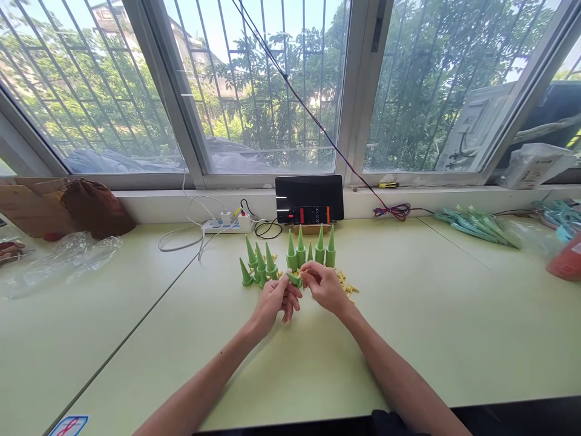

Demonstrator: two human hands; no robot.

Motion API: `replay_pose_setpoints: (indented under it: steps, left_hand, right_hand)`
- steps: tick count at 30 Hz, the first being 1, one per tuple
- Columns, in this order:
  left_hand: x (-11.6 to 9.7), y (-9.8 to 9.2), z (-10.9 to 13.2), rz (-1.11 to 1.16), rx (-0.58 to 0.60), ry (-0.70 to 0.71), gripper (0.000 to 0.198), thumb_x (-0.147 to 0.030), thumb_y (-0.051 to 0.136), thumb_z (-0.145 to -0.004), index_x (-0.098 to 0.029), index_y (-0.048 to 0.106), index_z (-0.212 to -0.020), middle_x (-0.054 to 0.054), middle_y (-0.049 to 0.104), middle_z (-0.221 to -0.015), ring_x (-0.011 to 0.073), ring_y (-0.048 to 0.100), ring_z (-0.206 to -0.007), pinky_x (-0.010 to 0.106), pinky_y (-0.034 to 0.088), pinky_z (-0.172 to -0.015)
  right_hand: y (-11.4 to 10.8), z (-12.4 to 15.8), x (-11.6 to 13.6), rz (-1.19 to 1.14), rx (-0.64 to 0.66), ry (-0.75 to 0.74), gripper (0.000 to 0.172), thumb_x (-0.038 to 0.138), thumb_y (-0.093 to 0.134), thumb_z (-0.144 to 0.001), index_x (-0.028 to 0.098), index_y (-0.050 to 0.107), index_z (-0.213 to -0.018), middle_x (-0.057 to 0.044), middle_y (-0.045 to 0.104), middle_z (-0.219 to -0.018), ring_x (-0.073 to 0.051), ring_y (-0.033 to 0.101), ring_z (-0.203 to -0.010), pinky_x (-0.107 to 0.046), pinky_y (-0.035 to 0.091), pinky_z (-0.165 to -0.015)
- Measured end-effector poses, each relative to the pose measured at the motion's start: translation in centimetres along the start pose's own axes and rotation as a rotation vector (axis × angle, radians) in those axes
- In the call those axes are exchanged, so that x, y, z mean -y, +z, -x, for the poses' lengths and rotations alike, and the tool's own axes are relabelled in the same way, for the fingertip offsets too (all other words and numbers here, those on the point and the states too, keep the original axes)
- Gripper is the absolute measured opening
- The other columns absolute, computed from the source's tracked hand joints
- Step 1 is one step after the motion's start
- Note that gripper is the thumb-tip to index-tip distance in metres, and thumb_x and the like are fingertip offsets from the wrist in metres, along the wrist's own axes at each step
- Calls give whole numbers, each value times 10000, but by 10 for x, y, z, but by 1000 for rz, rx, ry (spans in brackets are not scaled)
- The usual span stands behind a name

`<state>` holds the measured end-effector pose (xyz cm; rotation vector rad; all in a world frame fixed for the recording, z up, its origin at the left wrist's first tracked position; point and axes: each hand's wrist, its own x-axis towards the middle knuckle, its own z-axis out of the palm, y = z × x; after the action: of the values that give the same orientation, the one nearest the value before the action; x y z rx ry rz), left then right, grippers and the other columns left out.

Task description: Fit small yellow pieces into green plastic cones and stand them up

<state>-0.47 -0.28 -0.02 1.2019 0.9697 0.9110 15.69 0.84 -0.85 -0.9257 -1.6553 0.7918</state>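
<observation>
Left hand point(276, 301) and right hand point(323, 283) pinching one green cone point(295, 279), standing cones point(290, 255) just behind, bare table point(431, 315) to both sides

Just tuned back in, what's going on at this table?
A person's left hand and right hand together hold one green cone, tipped on its side, over the pale green table. Just behind it stand the upright cones in two clusters, with small yellow pieces scattered beside them.

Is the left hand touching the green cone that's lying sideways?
Touching. In the head view, the left hand pinches the sideways green cone, no gap between them.
</observation>
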Motion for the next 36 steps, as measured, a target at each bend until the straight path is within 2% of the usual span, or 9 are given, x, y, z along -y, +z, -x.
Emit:
replay_pose_setpoints:
  steps: [12,25,36]
  left_hand:
    - [-5,1,1,73,20,-32,527,-599,618,-755,-83,633,-654,74,638,-528,109,506,-319,209,367,-323]
    - [-6,2,1,66,11,-21,623,-674,580,-768,-64,664,-679,108,669,-590,116,538,-357,219,397,-346]
    - [-7,4,2,24,-8,-27,555,-611,588,-801,-77,664,-671,99,667,-604,114,539,-369,226,405,-369]
  right_hand:
    - [0,-1,-4,10,5,0,133,312,483,-904,208,558,-867,32,540,-618,-119,494,-544,-225,367,-517]
    - [0,-1,-4,17,16,9,148,329,488,-898,205,562,-866,32,528,-610,-118,482,-528,-226,362,-506]
    - [0,-1,-4,29,10,5,148,328,482,-894,206,559,-859,34,507,-614,-117,461,-532,-225,367,-518]
